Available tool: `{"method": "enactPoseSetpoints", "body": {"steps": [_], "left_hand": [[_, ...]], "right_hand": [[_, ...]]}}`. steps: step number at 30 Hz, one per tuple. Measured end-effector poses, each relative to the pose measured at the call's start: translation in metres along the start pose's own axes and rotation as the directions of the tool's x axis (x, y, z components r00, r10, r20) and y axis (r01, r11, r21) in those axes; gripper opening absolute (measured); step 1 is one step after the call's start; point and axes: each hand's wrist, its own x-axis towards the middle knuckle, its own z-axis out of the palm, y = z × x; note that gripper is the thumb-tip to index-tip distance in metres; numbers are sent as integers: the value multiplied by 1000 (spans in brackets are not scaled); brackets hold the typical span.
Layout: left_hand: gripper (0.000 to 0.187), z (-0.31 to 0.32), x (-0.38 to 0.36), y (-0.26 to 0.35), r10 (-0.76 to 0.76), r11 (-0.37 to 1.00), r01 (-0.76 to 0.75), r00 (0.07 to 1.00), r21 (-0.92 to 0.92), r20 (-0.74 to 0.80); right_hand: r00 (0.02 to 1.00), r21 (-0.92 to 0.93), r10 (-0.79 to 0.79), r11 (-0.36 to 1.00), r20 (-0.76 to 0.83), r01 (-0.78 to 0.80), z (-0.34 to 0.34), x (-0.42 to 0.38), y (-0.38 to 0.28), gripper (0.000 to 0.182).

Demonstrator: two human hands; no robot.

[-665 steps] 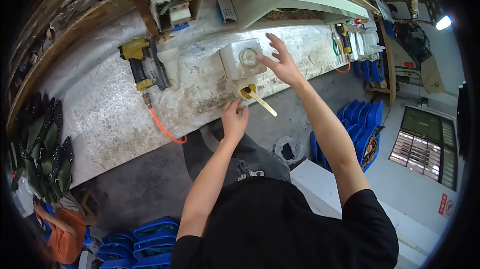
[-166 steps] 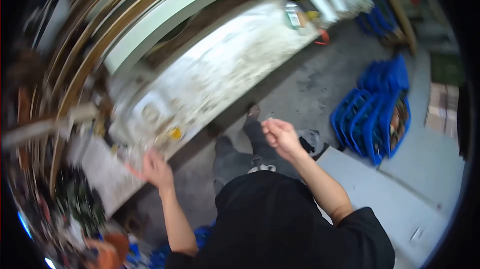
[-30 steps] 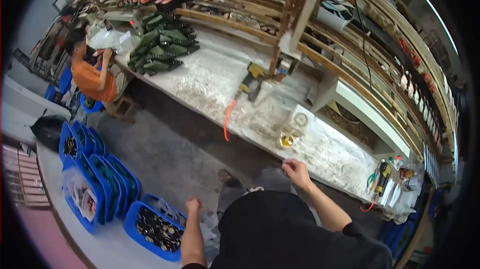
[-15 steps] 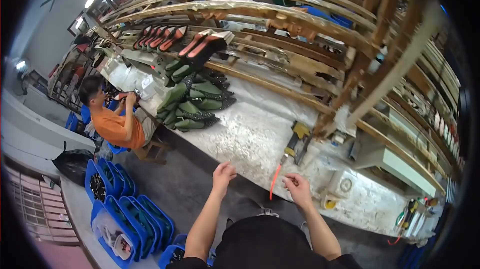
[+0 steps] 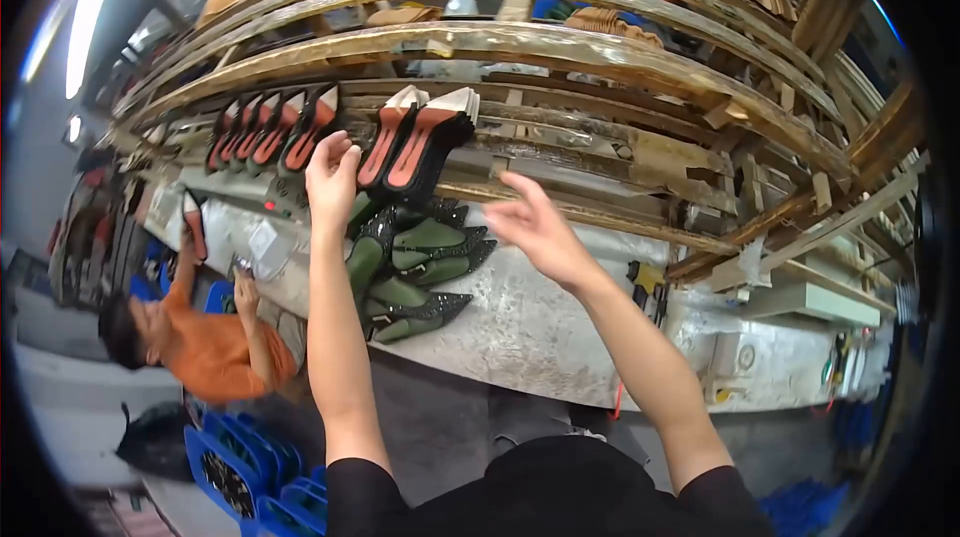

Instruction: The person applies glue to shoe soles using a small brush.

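My left hand (image 5: 333, 177) is raised in front of the shelf edge, its fingers loosely bent and nothing visible in it. Close to its right, a stack of black shoe pieces with pink insides and whitish ends (image 5: 415, 142) leans on the shelf. My right hand (image 5: 540, 232) reaches over the bench with thumb and fingers apart, holding nothing. Between and below my hands lies a pile of green shoe uppers (image 5: 425, 247) with dark, shiny pointed toes. More pink-and-black shoe pieces (image 5: 270, 127) stand in a row left of my left hand.
A person in an orange shirt (image 5: 215, 352) sits at the left, holding up a pink-and-black shoe piece (image 5: 194, 225). Wooden shelf rails (image 5: 560, 37) cross above the pale bench (image 5: 530, 327). A yellow-and-black tool (image 5: 646, 282) lies right. Blue bins (image 5: 240, 467) stand lower left.
Both my hands have risen and moved forward from the bench's near edge towards the shelf, my right hand opening. The view has shifted. The seated person now holds a shoe piece up.
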Motion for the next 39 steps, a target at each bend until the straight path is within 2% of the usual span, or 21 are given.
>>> {"method": "enactPoseSetpoints", "body": {"steps": [4,7,9,12,13,15,16,17,19,20,22,23,24,26,27,29,32,33,37,38,39], "left_hand": [[61,13,49,-35,-274,941,200,923,272,269],[70,28,42,-48,-401,900,296,849,320,344],[67,29,38,-41,-364,920,280,868,273,337],[57,15,16,-40,-305,952,280,908,127,289],[54,7,3,-43,-288,957,283,907,61,307],[49,1,-15,-50,-264,946,315,887,-78,378],[47,-13,-28,-59,-261,929,344,870,-136,418],[44,33,-51,-25,-263,907,378,854,-187,449],[54,17,-98,5,-194,817,435,825,-378,530],[56,13,-127,11,-215,811,469,796,-350,566],[69,3,-178,14,-276,789,543,732,-288,623],[79,7,-214,13,-257,732,571,737,-372,626],[66,12,-246,28,-236,618,649,692,-444,683],[68,21,-303,16,-296,360,851,492,-382,818],[69,21,-326,-3,-282,322,889,419,-326,863],[78,32,-357,12,-316,258,945,279,-201,907],[68,66,-386,58,-325,241,959,223,-148,919],[68,80,-394,67,-330,253,956,231,-150,915],[68,134,-426,97,-319,351,937,127,-7,939],[68,145,-442,107,-352,363,932,158,-21,923],[68,161,-462,119,-400,418,908,202,-18,894]], "right_hand": [[975,-168,126,973,-184,-157,51,89,15,78],[889,-297,214,889,-405,-349,66,118,27,85],[873,-294,147,905,-465,-308,72,125,28,85],[846,-346,-201,938,-494,20,72,143,70,76],[884,-217,-116,976,-454,17,75,129,44,78],[821,-227,-198,970,-535,85,76,112,47,84],[795,-218,-74,973,-603,-75,76,100,53,93],[749,-294,-268,950,-606,102,70,92,76,102],[774,-210,-360,933,-521,292,64,40,81,105],[867,61,-238,954,-437,293,61,-6,58,110],[949,280,-41,951,-314,134,46,-93,30,112],[942,229,-131,951,-310,208,34,-125,49,114],[934,276,-104,939,-342,206,24,-170,46,113],[895,154,-28,982,-446,107,-18,-255,65,110],[858,86,50,996,-511,-7,-38,-298,81,107],[673,67,161,984,-722,-164,-79,-377,112,105],[532,306,392,920,-751,-246,-154,-455,143,103],[541,311,392,920,-744,-238,-177,-465,157,103],[501,199,311,943,-808,-266,-274,-475,237,93],[536,213,324,942,-780,-260,-287,-476,254,93],[508,29,231,927,-830,-374,-308,-472,267,89]]}}
